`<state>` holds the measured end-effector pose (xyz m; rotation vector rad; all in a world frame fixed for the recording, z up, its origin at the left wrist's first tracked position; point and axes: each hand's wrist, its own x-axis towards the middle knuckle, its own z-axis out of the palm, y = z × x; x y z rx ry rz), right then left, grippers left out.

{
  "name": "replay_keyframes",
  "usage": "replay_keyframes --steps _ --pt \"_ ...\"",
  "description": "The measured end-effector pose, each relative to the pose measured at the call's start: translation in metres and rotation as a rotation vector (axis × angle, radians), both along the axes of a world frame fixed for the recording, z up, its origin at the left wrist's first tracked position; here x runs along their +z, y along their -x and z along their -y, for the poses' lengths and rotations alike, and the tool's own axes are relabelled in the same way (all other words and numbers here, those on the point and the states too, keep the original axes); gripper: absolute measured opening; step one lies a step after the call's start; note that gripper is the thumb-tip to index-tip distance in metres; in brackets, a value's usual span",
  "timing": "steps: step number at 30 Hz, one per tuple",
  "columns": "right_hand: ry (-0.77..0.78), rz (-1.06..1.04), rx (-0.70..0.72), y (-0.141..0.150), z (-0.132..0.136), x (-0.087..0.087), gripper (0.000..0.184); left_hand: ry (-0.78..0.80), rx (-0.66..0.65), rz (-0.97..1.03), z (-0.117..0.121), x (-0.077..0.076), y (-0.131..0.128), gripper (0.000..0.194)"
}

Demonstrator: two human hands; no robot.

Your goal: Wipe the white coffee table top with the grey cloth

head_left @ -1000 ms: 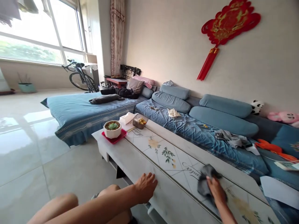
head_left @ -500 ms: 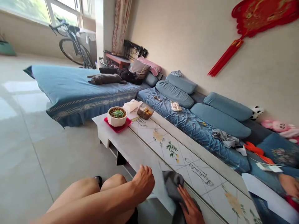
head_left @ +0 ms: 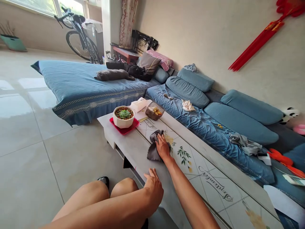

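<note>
My right hand (head_left: 163,148) presses a dark grey cleaning cloth (head_left: 153,153) onto the patterned top of the low coffee table (head_left: 124,144). The cloth lies bunched under its fingers, with edges spread out on either side. Over the near edge of the table is my left hand (head_left: 154,189), holding nothing, with its fingers loosely bent and a little apart. Beyond the cloth, a succulent in a white pot (head_left: 124,121) stands on a red tray (head_left: 125,131). Beside it sit a brown translucent container (head_left: 154,111) with yellowish bits inside and a white tissue pack (head_left: 139,104).
Along the far side of the table runs a blue sofa (head_left: 188,122) with cushions and crumpled clothes. A grey cat (head_left: 113,75) lies on the blue-covered daybed (head_left: 71,78). My knees (head_left: 126,187) are close to the table's near edge. A bicycle (head_left: 81,39) leans by the window.
My right hand has slid the cloth away from me along the table toward the potted succulent. My left hand stays near the edge, its fingers loosened. The view has shifted left.
</note>
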<state>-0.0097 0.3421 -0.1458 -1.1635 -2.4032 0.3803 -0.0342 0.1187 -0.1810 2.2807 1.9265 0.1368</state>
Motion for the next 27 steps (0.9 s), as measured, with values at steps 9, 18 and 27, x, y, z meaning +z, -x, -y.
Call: replay_keyframes --steps 9,18,27 --pt "-0.012 0.133 0.171 -0.116 0.111 -0.009 0.056 0.111 -0.016 0.068 -0.005 0.009 -0.005 0.066" --pt "-0.065 0.152 0.027 0.0 0.013 0.006 0.05 0.133 -0.004 -0.115 0.009 0.05 0.01 0.05" --pt "-0.143 0.222 0.117 -0.095 0.083 -0.01 0.05 0.218 -0.02 -0.019 -0.003 0.06 0.011 0.054"
